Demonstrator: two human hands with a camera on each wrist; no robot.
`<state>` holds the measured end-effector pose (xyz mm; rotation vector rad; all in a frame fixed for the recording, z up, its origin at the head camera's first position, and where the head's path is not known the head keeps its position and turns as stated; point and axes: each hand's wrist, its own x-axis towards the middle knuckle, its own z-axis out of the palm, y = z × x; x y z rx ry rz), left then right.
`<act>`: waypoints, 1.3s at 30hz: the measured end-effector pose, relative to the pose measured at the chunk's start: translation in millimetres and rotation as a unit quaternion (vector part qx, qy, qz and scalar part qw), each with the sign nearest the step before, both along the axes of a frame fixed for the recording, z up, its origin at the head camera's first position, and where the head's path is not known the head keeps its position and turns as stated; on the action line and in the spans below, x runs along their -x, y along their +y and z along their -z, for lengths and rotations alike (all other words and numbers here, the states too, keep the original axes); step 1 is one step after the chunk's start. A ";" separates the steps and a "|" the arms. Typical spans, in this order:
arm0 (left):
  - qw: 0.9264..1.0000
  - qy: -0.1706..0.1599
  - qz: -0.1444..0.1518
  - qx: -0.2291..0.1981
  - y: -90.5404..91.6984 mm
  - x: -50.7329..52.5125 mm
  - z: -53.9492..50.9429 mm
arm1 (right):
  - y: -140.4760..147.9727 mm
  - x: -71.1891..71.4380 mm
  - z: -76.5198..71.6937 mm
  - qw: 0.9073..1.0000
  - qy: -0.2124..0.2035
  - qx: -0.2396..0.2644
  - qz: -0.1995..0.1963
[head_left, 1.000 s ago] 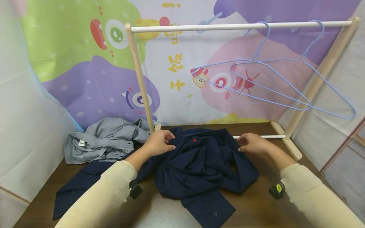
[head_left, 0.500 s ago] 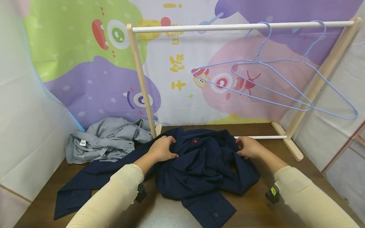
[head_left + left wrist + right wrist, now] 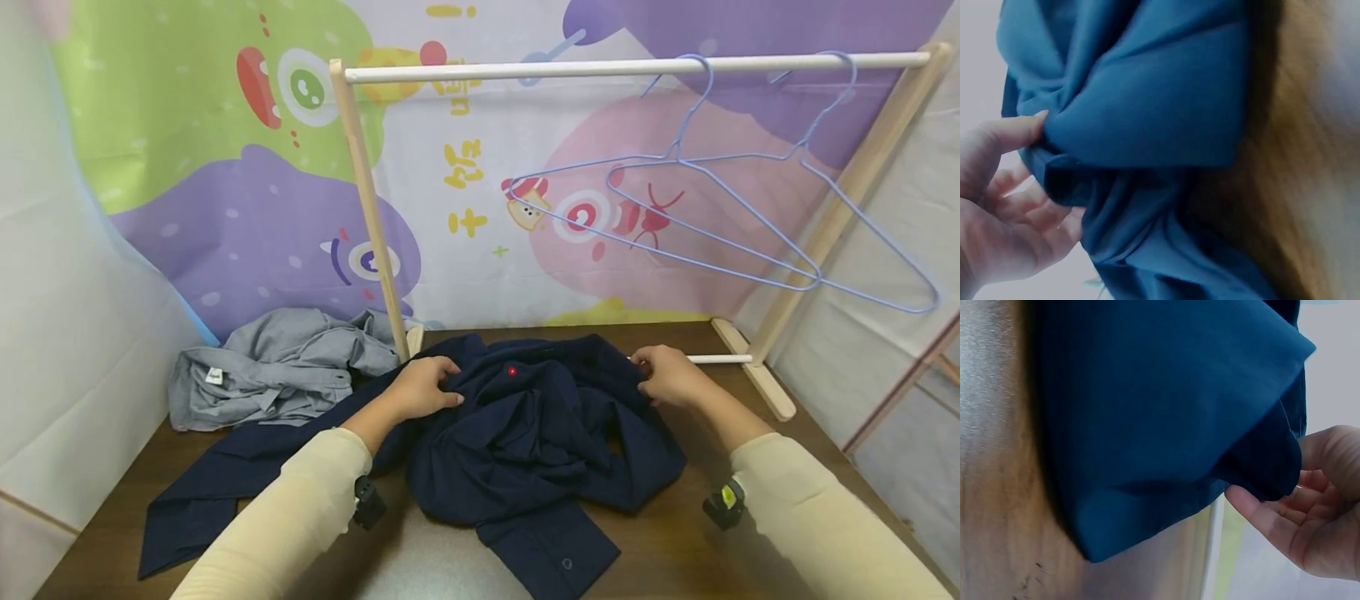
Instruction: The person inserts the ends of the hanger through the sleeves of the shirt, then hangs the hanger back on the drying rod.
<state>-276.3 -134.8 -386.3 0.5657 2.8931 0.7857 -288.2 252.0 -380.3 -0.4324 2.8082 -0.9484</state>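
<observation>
A person's two bare hands work at a crumpled navy garment point(image 3: 517, 442) that lies in a heap at the middle of a brown wooden table point(image 3: 660, 550). The left hand point(image 3: 423, 389) pinches the heap's upper left part; in the left wrist view, its thumb presses on the cloth from one side, with the fingers curled on the other. The right hand point(image 3: 671, 377) grips the upper right edge, and the right wrist view shows a fold of dark cloth caught between thumb and fingers. A buttoned cuff point(image 3: 551, 546) points toward the viewer, below the heap, while a long navy strip point(image 3: 198, 500) stretches out to the left, passing beneath the left forearm. Both arms wear pale yellow sleeves point(image 3: 292, 508), and a small black device sits at each wrist. Just behind the navy strip, on the left, lies a rumpled gray garment point(image 3: 277, 375) with a white label point(image 3: 214, 376). A wooden rack point(image 3: 367, 183) stands behind the heap; two light blue wire hangers point(image 3: 678, 151) hang from the right half of its white top rail point(image 3: 525, 70). Behind it spreads a backdrop point(image 3: 465, 275) printed with green, purple and pink cartoon creatures.
</observation>
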 end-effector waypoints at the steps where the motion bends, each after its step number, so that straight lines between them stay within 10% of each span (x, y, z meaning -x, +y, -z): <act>1: 1.000 -0.018 -0.001 -0.017 -1.9 -0.1 -3.2 | 1.1 0.1 -1.9 1.000 0.001 0.004 0.001; 6: 0.997 -0.053 -0.015 -0.051 -11.4 -0.8 -16.1 | 5.2 -0.2 -14.8 1.000 0.029 -0.004 -0.001; 16: 0.987 0.125 -0.046 0.086 -20.8 -3.1 -38.2 | 11.9 -4.5 -42.9 0.979 0.184 -0.084 0.000; 32: 0.965 0.238 -0.080 0.073 -27.5 -10.4 -95.3 | -1.3 -6.3 -82.8 0.916 0.392 -0.078 0.030; 39: 0.959 0.263 -0.092 0.060 -41.1 -16.3 -120.3 | -14.2 -11.6 -87.4 0.921 0.379 -0.084 0.025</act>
